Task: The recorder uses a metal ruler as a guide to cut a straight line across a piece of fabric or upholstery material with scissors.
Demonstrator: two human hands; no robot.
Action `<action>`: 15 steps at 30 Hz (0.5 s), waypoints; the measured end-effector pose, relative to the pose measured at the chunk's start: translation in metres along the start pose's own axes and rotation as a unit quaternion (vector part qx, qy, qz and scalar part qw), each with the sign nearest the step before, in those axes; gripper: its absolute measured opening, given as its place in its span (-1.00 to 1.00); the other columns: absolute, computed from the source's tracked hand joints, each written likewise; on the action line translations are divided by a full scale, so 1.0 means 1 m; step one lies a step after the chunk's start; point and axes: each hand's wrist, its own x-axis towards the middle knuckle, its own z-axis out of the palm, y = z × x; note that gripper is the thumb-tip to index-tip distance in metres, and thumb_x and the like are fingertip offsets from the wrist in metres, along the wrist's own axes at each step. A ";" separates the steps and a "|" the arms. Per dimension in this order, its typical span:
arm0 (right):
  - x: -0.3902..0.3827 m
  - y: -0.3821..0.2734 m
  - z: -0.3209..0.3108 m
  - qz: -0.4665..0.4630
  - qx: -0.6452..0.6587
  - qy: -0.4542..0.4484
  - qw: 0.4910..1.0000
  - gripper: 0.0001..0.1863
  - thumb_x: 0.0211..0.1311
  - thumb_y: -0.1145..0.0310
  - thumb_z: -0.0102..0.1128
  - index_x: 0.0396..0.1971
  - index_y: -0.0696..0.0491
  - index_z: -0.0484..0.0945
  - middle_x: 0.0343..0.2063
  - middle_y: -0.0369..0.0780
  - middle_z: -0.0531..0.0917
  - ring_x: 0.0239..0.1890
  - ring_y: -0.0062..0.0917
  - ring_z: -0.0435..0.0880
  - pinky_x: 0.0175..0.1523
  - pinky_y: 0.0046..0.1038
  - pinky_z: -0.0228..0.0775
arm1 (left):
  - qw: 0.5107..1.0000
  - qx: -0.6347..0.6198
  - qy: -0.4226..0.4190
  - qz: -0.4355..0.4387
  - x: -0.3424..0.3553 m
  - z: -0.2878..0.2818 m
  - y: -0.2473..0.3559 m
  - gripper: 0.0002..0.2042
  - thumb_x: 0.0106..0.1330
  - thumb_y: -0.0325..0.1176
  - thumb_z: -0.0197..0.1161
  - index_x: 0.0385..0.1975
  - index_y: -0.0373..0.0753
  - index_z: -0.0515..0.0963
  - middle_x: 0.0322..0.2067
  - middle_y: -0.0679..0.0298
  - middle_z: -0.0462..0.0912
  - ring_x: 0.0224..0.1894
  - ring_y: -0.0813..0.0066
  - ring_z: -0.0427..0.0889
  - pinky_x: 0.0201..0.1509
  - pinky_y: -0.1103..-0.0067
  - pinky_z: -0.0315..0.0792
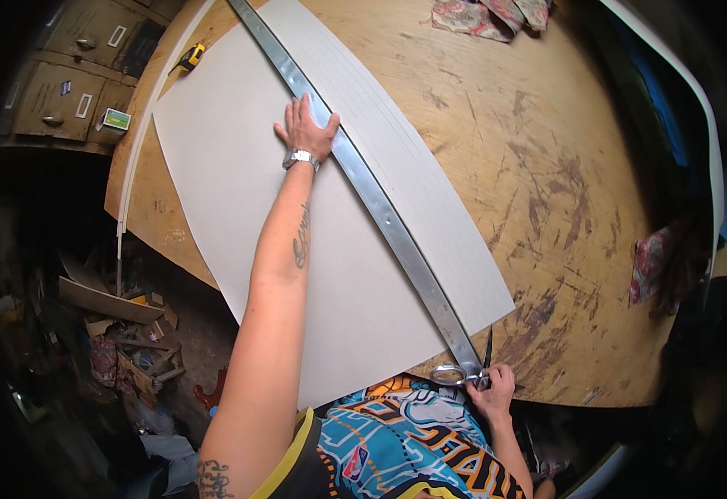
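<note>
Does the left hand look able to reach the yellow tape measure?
Probably yes: only the flat pale sheet and tabletop lie between, though the left hand rests on the metal strip.

Basically, long flat metal straightedge slantwise on a big thin sheet, atop the wide wooden counter; looped metal scissors near the straightedge's closest end, boxy tape measure far left.
</note>
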 end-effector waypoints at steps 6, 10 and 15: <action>0.008 -0.005 0.001 -0.010 0.010 0.001 1.000 -0.64 -0.38 0.34 0.52 -0.48 0.06 0.56 -0.39 -0.17 0.51 -0.28 -0.23 0.52 -0.17 -0.23 0.35 | 1.000 -0.003 0.010 -0.003 0.005 -0.013 -0.002 -0.13 0.09 0.21 0.17 0.38 -0.10 0.13 0.41 0.10 0.09 0.47 0.23 -0.03 0.45 0.00 -0.41; 0.009 -0.008 -0.002 -0.006 0.008 0.002 1.000 -0.64 -0.38 0.34 0.52 -0.49 0.06 0.56 -0.39 -0.17 0.51 -0.29 -0.23 0.52 -0.16 -0.23 0.35 | 1.000 -0.002 -0.003 -0.007 0.006 -0.014 0.001 -0.13 0.10 0.19 0.16 0.39 -0.11 0.11 0.41 0.09 0.08 0.48 0.23 -0.05 0.45 0.01 -0.41; 0.010 -0.008 -0.002 -0.003 0.008 -0.001 1.000 -0.64 -0.37 0.33 0.52 -0.48 0.07 0.56 -0.38 -0.17 0.52 -0.27 -0.22 0.52 -0.15 -0.23 0.36 | 1.000 -0.003 -0.013 -0.010 0.005 -0.013 0.000 -0.13 0.10 0.18 0.16 0.40 -0.11 0.09 0.42 0.10 0.07 0.48 0.24 -0.06 0.46 0.02 -0.42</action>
